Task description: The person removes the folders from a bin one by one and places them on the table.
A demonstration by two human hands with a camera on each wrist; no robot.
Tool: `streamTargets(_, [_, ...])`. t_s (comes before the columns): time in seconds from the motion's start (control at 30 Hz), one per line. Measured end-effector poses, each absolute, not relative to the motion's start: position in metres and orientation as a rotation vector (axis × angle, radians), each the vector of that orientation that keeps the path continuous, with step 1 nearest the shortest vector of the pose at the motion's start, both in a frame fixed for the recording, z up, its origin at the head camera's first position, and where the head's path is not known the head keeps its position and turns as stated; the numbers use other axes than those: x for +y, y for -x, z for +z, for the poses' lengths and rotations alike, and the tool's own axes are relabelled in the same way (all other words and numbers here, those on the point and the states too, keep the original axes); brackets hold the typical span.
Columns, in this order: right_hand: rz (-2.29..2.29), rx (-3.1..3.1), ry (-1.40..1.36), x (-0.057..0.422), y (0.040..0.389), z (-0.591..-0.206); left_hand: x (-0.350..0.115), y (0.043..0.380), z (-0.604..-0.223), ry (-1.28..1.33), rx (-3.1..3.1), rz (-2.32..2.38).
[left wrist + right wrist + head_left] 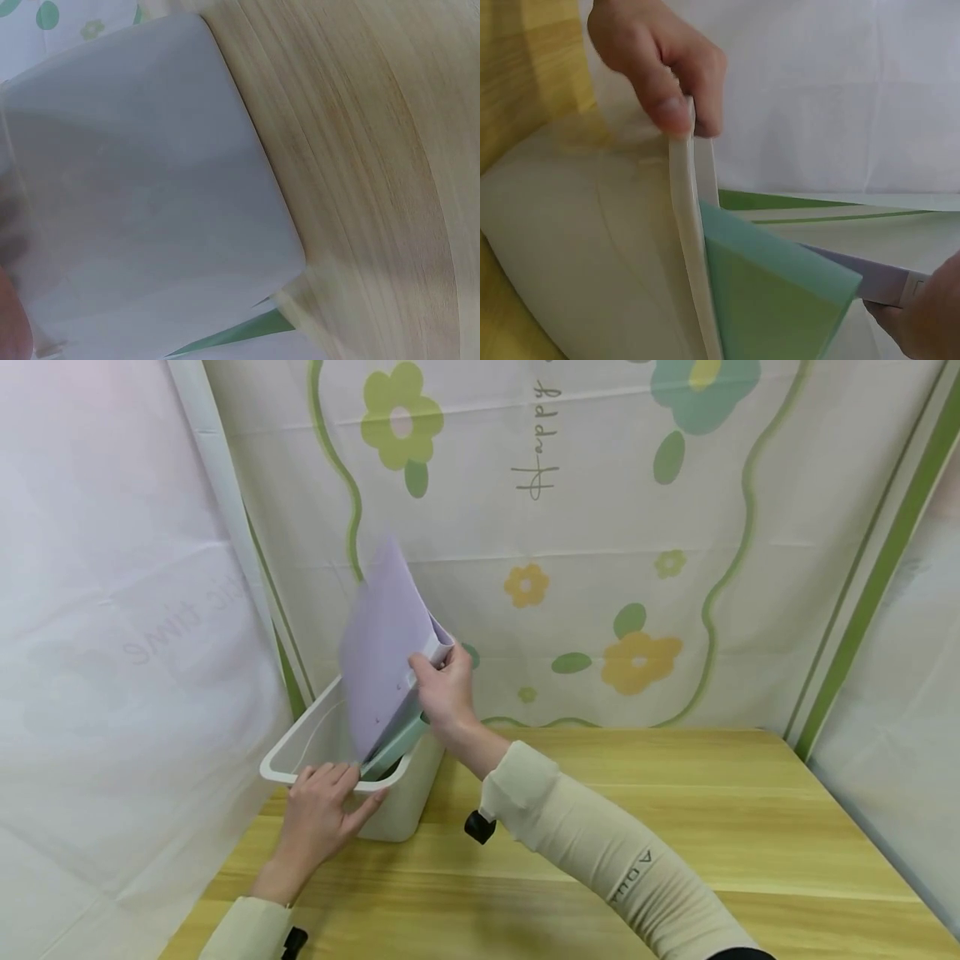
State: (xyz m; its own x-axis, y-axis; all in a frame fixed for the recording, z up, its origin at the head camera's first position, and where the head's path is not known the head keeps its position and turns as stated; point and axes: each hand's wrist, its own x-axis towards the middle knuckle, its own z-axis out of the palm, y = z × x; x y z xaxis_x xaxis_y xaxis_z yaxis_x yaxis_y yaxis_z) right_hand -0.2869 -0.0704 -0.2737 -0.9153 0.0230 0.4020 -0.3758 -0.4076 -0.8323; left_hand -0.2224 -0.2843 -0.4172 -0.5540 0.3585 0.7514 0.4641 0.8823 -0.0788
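Observation:
A lilac file binder point(378, 652) stands tilted, partly inside a white plastic bin point(408, 806), its upper part well above the rim. My right hand point(448, 693) grips the binder by its spine edge, thumb on the near cover. Below it, a mint green folder point(397, 746) leans in the bin; the right wrist view shows this green folder point(780, 277) rising past the rim. With my left hand point(318, 810) I hold the bin's near rim, fingers over the top and thumb outside. The left wrist view is filled mostly by the bin's outer wall point(150, 187).
The bin stands at the left end of a wood-grain table point(637, 827). Behind the table hangs a white cloth with flowers point(637, 527), and another white cloth point(127, 652) hangs close on the left. A third cloth panel point(900, 677) borders the right side.

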Motion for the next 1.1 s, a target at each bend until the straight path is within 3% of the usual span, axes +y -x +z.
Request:
streamTargets(0.5, [2.402, -1.48, -0.668, -0.044, 0.291, -0.271, -0.282, 0.226, -0.418, 0.592, -2.209, -0.166])
streamTargets(1.1, [2.392, -1.498, -0.654, -0.011, 0.293, -0.267, -0.284, 0.225, -0.417, 0.598, -2.214, -0.168])
